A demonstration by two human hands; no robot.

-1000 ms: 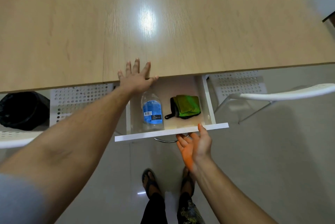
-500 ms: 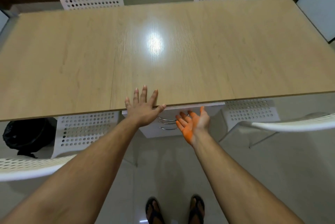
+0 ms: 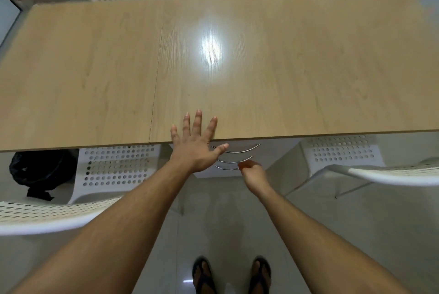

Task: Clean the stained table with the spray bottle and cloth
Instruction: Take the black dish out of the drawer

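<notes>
**Hands at the drawers**

Left hand (image 3: 193,145) lies flat, fingers spread, on the pale wood-grain counter (image 3: 285,67) edge. Right hand (image 3: 251,171), nearer, curls at the lowest curved chrome drawer handle (image 3: 228,168); grip unclear. Spray bottle and cloth are out of sight.

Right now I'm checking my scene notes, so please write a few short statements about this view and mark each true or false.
1. The left hand lies flat on the table edge. True.
2. A spray bottle stands on the table. False: none is in view.
3. The right hand is at the lowest drawer handle. True.
4. A drawer stands wide open. False: all fronts look closed.
5. A black bag sits under the table. True.
</notes>
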